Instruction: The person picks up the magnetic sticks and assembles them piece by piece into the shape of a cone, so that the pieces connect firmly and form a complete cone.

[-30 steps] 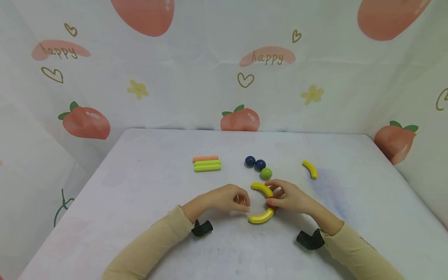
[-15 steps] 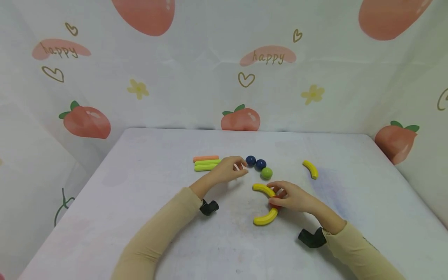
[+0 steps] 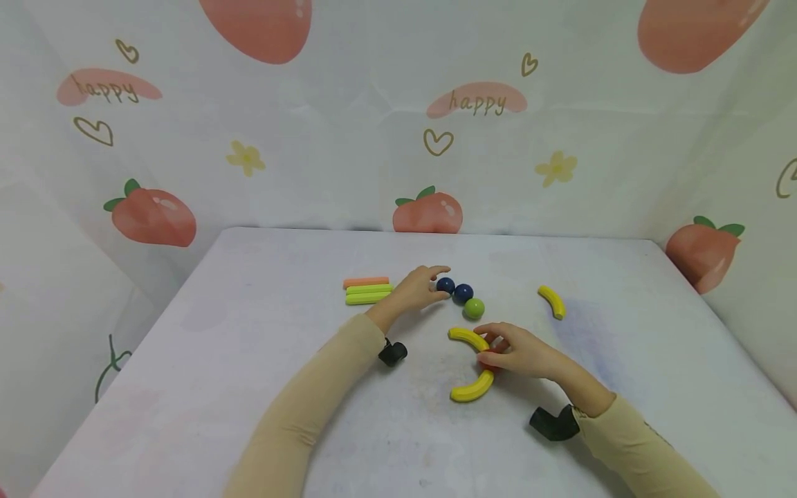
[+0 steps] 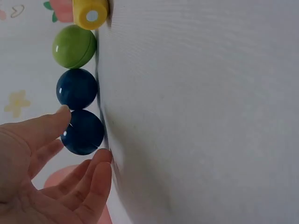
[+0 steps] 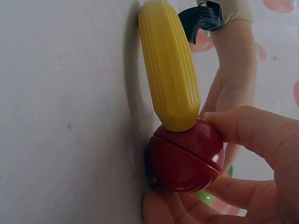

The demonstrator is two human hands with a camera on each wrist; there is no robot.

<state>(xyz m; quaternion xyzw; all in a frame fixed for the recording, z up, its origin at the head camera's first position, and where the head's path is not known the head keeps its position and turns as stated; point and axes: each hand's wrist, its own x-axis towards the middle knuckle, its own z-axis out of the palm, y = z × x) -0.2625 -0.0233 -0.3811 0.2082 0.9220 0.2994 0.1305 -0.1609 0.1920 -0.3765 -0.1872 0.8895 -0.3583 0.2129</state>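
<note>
The left grip [image 3: 414,290], spread around the blue ball [image 4: 83,133] nearer the left edge of the tabletop [image 3: 205,360], should close without nudging its twin [image 4: 77,88]; the right grip [image 3: 523,353] pinches the red ball [image 5: 180,165].

Smooth, glossy red ball [image 5: 185,161]

pale backdrop [image 3: 349,159] (printed with peaches [image 3: 156,218])

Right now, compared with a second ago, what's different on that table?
The left grip has moved forward, from beside the near yellow piece to the leftmost blue ball, thumb and fingers spread around it; a firm hold isn't clear. The near yellow piece shifted slightly right. The right grip keeps holding the red ball; the sticks, green ball and lone yellow piece stayed put.
</note>
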